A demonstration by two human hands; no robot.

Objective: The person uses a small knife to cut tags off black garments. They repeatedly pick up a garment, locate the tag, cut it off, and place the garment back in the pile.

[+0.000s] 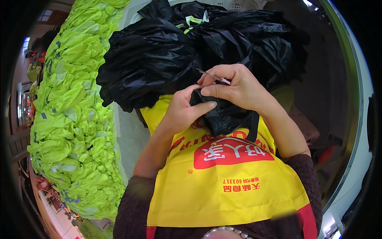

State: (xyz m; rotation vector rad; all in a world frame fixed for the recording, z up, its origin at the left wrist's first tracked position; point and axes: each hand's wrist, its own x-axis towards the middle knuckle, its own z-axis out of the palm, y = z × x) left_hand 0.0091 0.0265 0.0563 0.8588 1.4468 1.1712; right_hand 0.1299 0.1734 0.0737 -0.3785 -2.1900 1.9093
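Centre frame: left hand (181,109) pinches a fold of black fabric (221,115), likely keeping it taut for trimming; right hand (234,85) closed on small thread snips (213,76) just above. Yellow apron (223,179) below, red panel with white lettering. Black garment heap (159,55) upper centre; neon-yellow vests (71,111) stacked left

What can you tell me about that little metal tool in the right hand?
The small thread snips look like thin silvery metal with a pale pinkish part near the grip. The right hand pinches them, the pointed tip slanting up and to the left. They sit just above the black fabric piece that both hands hold. Whether the blades are open is too small to tell.
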